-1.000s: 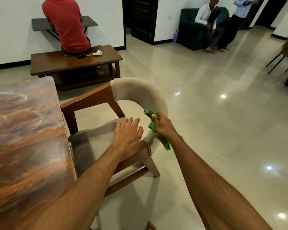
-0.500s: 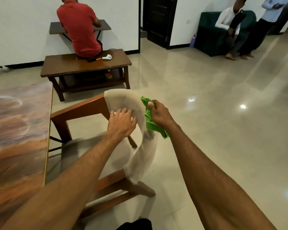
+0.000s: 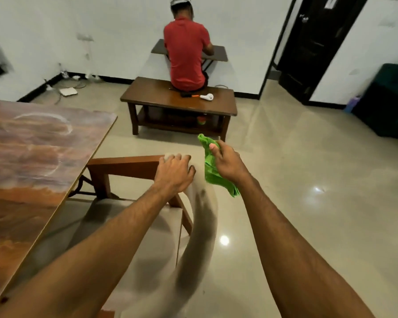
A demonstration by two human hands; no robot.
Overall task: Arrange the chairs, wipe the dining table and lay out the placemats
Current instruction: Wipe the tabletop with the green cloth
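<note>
Now left hand [image 3: 174, 173] clamped over curved beige-padded wooden chair [image 3: 133, 165] back, just right of brown marbled dining table [image 3: 32, 157]; right hand [image 3: 228, 165] pinching crumpled green cloth [image 3: 210, 177] (off chair, apparently).

Both bare forearms extend forward. Left hand [image 3: 174, 172]: palm down, fingers curled in a grip. Right hand [image 3: 228, 164]: raised, fingers pinched closed.
</note>
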